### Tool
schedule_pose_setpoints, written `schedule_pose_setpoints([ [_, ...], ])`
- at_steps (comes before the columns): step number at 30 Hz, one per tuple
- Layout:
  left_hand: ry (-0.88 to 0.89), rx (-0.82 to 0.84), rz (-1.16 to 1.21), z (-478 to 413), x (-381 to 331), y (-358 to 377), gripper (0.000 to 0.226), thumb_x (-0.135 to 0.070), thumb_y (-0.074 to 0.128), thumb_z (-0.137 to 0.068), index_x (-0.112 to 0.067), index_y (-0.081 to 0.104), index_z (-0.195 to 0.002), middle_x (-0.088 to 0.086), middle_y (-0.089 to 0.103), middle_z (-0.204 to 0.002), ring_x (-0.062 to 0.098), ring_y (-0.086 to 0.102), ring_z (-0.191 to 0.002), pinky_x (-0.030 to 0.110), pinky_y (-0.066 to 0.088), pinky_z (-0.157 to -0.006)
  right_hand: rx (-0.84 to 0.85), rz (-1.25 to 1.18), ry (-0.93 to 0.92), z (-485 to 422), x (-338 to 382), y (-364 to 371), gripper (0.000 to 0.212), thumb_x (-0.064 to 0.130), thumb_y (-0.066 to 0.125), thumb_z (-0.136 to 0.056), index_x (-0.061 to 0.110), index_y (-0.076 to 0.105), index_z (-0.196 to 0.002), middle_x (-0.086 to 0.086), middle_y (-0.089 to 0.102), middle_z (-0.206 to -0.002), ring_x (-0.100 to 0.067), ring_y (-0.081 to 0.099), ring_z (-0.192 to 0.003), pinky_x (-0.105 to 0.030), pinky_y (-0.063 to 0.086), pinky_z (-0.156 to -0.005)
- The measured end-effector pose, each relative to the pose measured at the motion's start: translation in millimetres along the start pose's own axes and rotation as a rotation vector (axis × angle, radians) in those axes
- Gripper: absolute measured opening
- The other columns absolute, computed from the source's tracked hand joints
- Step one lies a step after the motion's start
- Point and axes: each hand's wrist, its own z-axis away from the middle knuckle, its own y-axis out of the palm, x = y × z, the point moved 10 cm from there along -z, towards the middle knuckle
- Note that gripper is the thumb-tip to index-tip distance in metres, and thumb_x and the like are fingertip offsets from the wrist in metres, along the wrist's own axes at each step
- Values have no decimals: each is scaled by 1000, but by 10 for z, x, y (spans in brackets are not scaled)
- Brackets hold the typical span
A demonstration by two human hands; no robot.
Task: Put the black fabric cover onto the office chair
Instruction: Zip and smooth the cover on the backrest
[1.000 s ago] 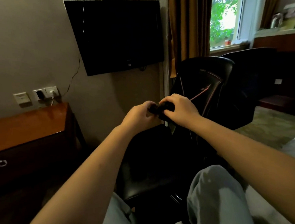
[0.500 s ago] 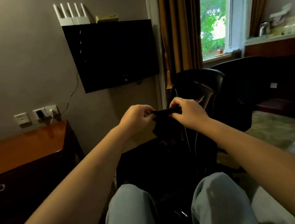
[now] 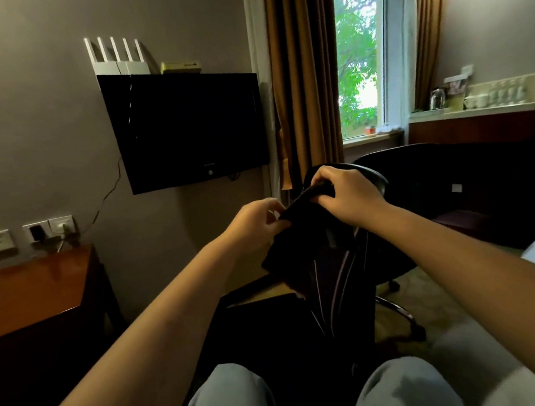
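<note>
Big black TV hangs on the grey wall, w/ a brown curtain & a bright window to its right. Brown wood desk sits low at the left, by the same wall. Office chair is right in front of the person. It is dark w/ thin light stripes down its back, & its top edge peeks out behind the R hand. Person's knees in pale trousers show at the bottom, near the chair.

Black fabric cover is held up at the top of the chair back. It is bunched, & the rest hangs down in front of the stripes. Can't tell if any of it is over the chair top.

R hand is the higher one, at the chair top. Its grip is closed round a rolled edge of the cover. L hand is lower & to the left. Its grip pinches the other end of that edge.

White router w/ antennas stands on top of the TV. Wall sockets sit just above the desk.
</note>
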Motion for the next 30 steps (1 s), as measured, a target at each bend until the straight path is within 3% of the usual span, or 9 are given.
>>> schedule_pose_setpoints([
  [5,21,32,-94,-68,80,-67,11,-17,66,-90,-21,63,-100,-11,60,-82,3,61,-73,11,45,-59,176,78,-105,-152,47,169,15,23,66,-84,27,58,-97,3,65,-87,-18,62,-83,-39,52,-72],
  [8,-25,-43,-107,-202,248,-240,11,-15,64,-91,-17,64,-102,-12,58,-77,-2,57,-63,6,42,-53,334,198,-171,-241,-27,302,27,40,70,-83,27,58,-104,8,63,-89,-13,62,-83,-31,49,-69],
  [11,-61,-68,-168,-421,412,-314,11,-16,63,-91,-14,65,-102,-13,56,-79,-1,56,-67,5,42,-53,388,373,-210,-410,-228,358,38,53,63,-84,28,57,-112,9,62,-95,-9,60,-86,-27,50,-71],
  [14,-156,56,-258,-703,630,-168,7,-21,60,-93,-15,64,-93,-11,57,-77,0,56,-67,10,41,-50,358,400,-122,-693,-593,305,30,49,60,-89,28,60,-110,11,58,-91,-8,53,-84,-24,39,-67],
  [16,-246,204,-309,-888,834,23,17,-26,56,-96,-15,62,-84,-6,60,-76,3,57,-66,14,41,-53,359,386,-34,-857,-917,322,24,45,60,-90,27,62,-107,11,53,-88,-10,52,-84,-24,37,-68],
  [19,-403,332,-229,-1087,1142,218,29,-34,50,-98,-9,65,-93,1,64,-82,12,62,-72,21,51,-61,375,361,89,-1015,-1384,421,18,40,63,-89,27,66,-101,9,55,-90,-12,57,-93,-27,43,-74],
  [22,-513,432,-102,-1186,1331,401,29,-38,50,-97,-12,61,-90,-2,59,-73,10,58,-63,22,48,-57,304,295,182,-1151,-1674,414,12,35,65,-88,26,70,-95,7,59,-90,-17,61,-95,-33,50,-80],
  [25,-544,542,-51,-1284,1427,598,28,-39,55,-95,-13,62,-86,-2,60,-75,9,58,-65,21,46,-56,288,294,204,-1257,-1774,462,10,34,64,-89,27,70,-94,7,59,-90,-15,60,-93,-35,52,-80],
  [30,-453,519,91,-1546,1437,871,29,-40,65,-90,-11,69,-92,-1,68,-85,7,63,-73,19,47,-61,397,441,170,-1342,-1830,660,12,39,62,-89,31,68,-95,12,55,-88,-13,57,-95,-33,52,-75],
])
